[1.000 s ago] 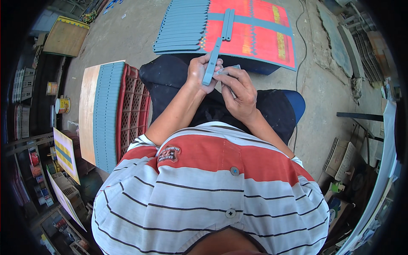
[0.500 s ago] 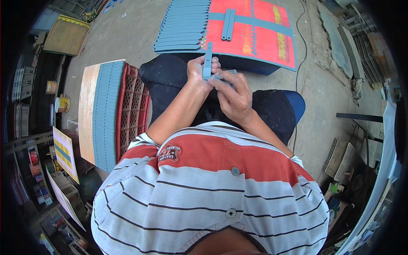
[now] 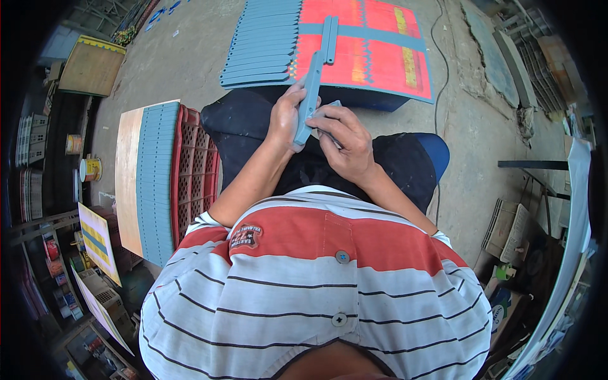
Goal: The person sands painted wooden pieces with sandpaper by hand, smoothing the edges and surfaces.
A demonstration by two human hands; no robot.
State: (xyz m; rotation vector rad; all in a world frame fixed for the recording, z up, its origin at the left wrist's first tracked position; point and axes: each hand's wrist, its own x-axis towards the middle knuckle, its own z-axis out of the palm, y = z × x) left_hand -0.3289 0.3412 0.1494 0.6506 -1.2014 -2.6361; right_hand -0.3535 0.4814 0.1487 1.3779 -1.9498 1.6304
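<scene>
My left hand (image 3: pixel 285 121) is wrapped round a flat blue-grey strip (image 3: pixel 310 96) with small holes, held tilted over my lap. Close against the strip's lower part, the fingers of my right hand (image 3: pixel 349 140) are bent and pinch a small grey piece (image 3: pixel 336 103), perhaps a folded sheet; most of it is hidden. Just beyond my hands is a bright pink board (image 3: pixel 392 60) with blue-grey and yellow bands. A row of similar strips (image 3: pixel 261 47) covers its left part, and a pair of strips (image 3: pixel 329 39) lies near its middle.
At my left a wooden board (image 3: pixel 130 183) bearing a row of blue-grey strips (image 3: pixel 156 183) rests on a red plastic crate (image 3: pixel 195 168). Shelves (image 3: pixel 47 218) and a yellow tin (image 3: pixel 90 170) stand farther left. A dark cable (image 3: pixel 437 69) runs along the concrete floor at right.
The strip in my left hand has tilted to lean rightward at its far end, and more of it shows. My right fingers have stayed near its lower part. The view has shifted slightly.
</scene>
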